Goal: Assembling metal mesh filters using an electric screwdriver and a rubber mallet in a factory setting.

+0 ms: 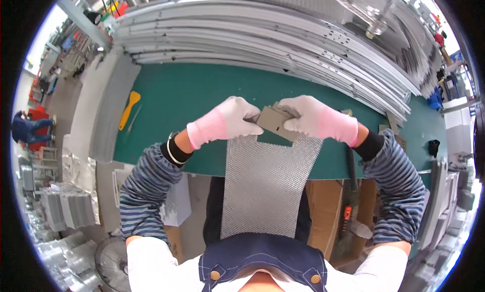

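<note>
Above the green tabletop, both hands wear white gloves with pink cuffs. My left hand (237, 117) pinches the left edge of a small grey-tan flat plate (275, 122), which has a dark little hole or notch. My right hand (309, 117) grips the same plate from the right, thumb in front; one or more similar pieces seem to lie behind it. Just below the hands a silvery honeycomb-mesh sheet (263, 186) with a cut-out upper edge hangs over the table's near edge onto my lap. Whether my fingertips also touch the mesh is hidden.
Long white metal profiles (242, 37) are stacked along the table's far side. At the left lie a yellow scraper (130, 110) and a thin pointed tool (134, 118), beside stacked grey panels (108, 105). A cardboard box (324, 214) stands below the near edge.
</note>
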